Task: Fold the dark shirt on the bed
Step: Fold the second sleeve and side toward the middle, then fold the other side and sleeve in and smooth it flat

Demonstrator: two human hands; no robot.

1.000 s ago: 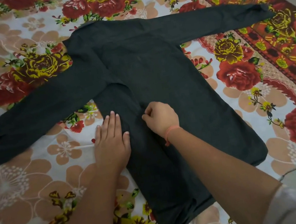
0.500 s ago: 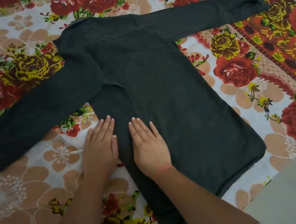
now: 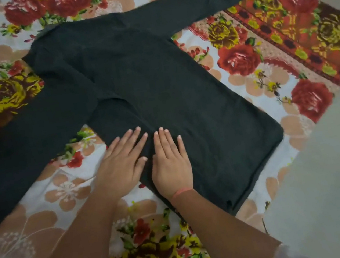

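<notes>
Near the bed's right edge, dark long-sleeved shirt [image 3: 158,90] lies spread on the floral bedsheet [image 3: 63,194]. Left hand [image 3: 120,170] and right hand [image 3: 171,164] press flat, fingers extended, gripping nothing. Smooth the folded side outward before folding the 2 sleeves.

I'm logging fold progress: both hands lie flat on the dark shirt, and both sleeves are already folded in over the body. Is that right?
Not quite. The head view shows both sleeves still spread out: the left sleeve runs off toward the left edge, the right sleeve toward the top right. The rest holds: the left hand and right hand lie flat on the dark shirt.
</notes>
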